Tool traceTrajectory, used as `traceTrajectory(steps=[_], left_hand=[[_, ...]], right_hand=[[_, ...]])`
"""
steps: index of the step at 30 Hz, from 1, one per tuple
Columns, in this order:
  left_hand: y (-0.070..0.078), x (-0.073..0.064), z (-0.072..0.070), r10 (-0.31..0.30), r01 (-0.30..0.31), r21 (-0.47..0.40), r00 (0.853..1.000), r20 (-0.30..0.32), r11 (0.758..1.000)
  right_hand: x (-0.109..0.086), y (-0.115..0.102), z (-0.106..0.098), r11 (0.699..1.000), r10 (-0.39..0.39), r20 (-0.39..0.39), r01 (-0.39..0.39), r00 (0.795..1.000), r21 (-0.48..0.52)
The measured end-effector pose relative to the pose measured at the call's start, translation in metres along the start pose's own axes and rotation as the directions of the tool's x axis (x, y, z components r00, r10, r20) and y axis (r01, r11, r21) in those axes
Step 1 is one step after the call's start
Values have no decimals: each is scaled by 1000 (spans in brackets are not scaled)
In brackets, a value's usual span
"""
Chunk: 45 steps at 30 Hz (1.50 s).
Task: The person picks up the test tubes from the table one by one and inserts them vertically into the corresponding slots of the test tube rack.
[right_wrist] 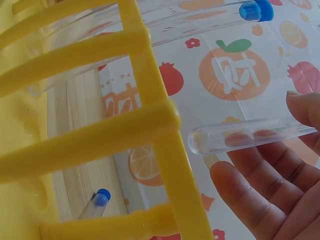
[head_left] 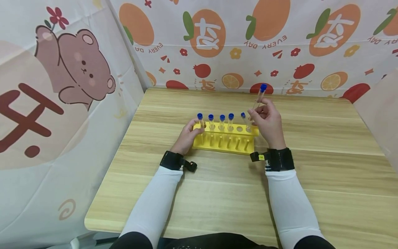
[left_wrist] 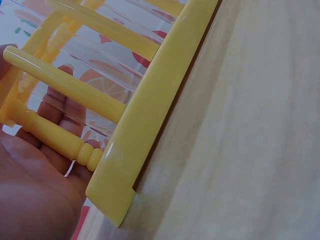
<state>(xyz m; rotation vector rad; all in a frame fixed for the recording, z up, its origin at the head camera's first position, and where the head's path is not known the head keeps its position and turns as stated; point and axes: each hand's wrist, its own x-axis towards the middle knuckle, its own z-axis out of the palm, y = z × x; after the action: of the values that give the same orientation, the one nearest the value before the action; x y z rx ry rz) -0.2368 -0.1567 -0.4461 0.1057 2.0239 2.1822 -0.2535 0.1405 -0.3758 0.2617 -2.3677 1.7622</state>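
A yellow test tube rack (head_left: 224,150) stands on the table, with several clear blue-capped test tubes (head_left: 222,118) upright in its left holes. My left hand (head_left: 186,136) grips the rack's left end, thumb in front; in the left wrist view its fingers (left_wrist: 60,105) show behind the rack's end post. My right hand (head_left: 269,121) pinches another blue-capped test tube (head_left: 258,98), tilted above the rack's right end. In the right wrist view that tube's rounded bottom (right_wrist: 200,141) appears beside the rack's top bar. Two holes at the rack's right end hold no tube.
One more blue-capped tube (right_wrist: 97,202) lies on the wooden table (head_left: 217,197) behind the rack's right end. A patterned cloth (head_left: 236,65) hangs along the table's back edge, and another cloth (head_left: 102,138) hangs at the left.
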Motion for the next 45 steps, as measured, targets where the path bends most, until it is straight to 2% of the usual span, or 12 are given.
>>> traceTrajectory(steps=[23, 32, 45], left_hand=[[2, -2, 0, 4, -4, 17, 1000, -1, 1000], [1, -1, 0, 8, -8, 18, 1000, -2, 1000], [-1, -1, 0, 25, -25, 14, 1000, 1, 1000]], right_hand=[[0, -1, 2, 1000, -25, 13, 25, 1000, -14], [1, 1, 4, 1000, -6, 18, 6, 1000, -21], [-2, -2, 8, 998, -50, 27, 51, 998, -39]])
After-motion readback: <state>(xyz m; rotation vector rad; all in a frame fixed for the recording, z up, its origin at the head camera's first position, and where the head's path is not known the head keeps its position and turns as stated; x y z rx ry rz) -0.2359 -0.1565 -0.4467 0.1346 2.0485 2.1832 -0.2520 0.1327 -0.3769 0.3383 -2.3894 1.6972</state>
